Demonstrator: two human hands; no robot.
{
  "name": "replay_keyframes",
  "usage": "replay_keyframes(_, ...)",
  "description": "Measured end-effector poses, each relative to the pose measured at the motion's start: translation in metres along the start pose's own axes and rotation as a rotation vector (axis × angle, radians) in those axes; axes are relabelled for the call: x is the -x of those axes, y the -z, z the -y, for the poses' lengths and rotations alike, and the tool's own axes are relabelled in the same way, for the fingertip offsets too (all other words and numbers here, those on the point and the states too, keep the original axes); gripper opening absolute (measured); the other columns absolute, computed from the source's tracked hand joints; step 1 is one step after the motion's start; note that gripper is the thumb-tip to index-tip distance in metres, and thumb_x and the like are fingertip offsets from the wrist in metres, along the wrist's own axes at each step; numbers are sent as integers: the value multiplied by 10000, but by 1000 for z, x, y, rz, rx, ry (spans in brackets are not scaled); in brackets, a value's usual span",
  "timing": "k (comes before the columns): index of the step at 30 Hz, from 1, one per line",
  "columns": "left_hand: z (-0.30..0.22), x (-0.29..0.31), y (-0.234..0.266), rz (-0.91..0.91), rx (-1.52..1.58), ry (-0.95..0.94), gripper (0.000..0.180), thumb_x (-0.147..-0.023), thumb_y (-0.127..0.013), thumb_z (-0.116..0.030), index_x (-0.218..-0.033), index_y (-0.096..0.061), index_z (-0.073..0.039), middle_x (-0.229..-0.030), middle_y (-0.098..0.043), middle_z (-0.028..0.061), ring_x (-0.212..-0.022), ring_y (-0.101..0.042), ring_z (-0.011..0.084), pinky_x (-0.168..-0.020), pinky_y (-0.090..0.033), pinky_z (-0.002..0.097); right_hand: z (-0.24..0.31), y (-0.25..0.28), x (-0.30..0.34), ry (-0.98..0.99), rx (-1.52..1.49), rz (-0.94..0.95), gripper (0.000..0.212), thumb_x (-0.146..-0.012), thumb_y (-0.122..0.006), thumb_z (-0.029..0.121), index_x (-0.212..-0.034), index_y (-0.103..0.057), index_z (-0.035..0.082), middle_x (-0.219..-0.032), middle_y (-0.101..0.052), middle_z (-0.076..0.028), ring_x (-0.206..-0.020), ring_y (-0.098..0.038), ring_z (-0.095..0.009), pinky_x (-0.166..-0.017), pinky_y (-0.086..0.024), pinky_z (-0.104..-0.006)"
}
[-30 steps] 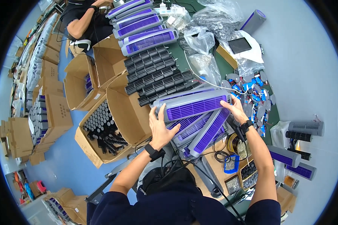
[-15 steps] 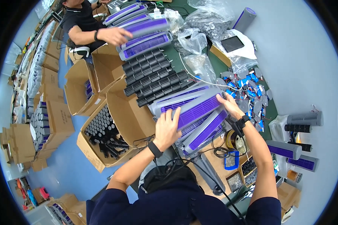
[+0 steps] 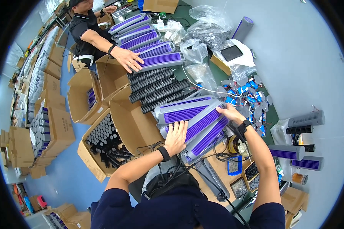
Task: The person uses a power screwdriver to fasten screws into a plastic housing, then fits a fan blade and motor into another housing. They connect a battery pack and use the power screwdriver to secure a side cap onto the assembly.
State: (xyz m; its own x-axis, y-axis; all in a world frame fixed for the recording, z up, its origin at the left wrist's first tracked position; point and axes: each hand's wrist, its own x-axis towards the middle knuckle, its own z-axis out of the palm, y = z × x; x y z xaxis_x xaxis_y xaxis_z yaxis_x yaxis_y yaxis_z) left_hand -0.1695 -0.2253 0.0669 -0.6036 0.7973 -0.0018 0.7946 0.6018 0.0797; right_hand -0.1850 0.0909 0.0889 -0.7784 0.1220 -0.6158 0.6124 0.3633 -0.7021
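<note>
A grey tower fan housing with a purple grille (image 3: 203, 121) lies slanted on a pile of similar housings. My left hand (image 3: 175, 138) is laid across its lower left end, fingers over the grille side. At the upper right end my right hand (image 3: 230, 113) grips the housing, thumb on top and the other fingers partly hidden. Below it is another purple-grilled housing (image 3: 210, 136), and above it a further one (image 3: 185, 113). Black fan rollers (image 3: 160, 89) lie in rows just beyond the pile.
An open carton (image 3: 103, 143) with black rollers stands at the left. Across the table, a co-worker's hand (image 3: 128, 59) touches a row of housings (image 3: 141, 40). Grey discs with blue parts (image 3: 252, 101) lie at the right. Clear bags (image 3: 210, 28) and a blue tray (image 3: 234, 165) are also there.
The housing between my hands has come lower and left, onto the pile, and my left fingers now lie over it. The co-worker has set a housing down at the near end of their row.
</note>
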Motion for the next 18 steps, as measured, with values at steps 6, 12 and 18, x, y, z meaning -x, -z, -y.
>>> replay_keyframes(6, 2, -9, 11, 5, 103, 25, 1017, -626, -795, -399, -1410, -328, 51, -1331, -414, 227, -1212, -414, 374, -1030, -305, 551, 30, 27, 7, 159, 356, -371, 655, -778, -761, 356, -1210, -546, -87, -1167, -618, -211, -1007, -625, -274, -920, -470, -367)
replay_keyframes(12, 81, -29, 68, -90, 288, 195, 831, -682, -756, -413, -1344, -424, -35, -1227, -470, 187, -1143, -463, 343, -976, -327, 490, 215, 92, 87, 578, 88, -520, 634, -818, -750, 252, -1301, -479, -57, -1234, -579, -167, -1104, -574, -203, -959, -449, -333)
replay_keyframes(18, 218, -92, 102, -292, 140, 405, 740, -726, -745, -386, -1336, -474, -66, -1174, -522, 162, -1102, -512, 348, -943, -397, 481, 326, 73, 37, 664, -364, -253, 370, -896, -641, 248, -1205, -573, 55, -1080, -640, -51, -1004, -610, -142, -809, -472, -313)
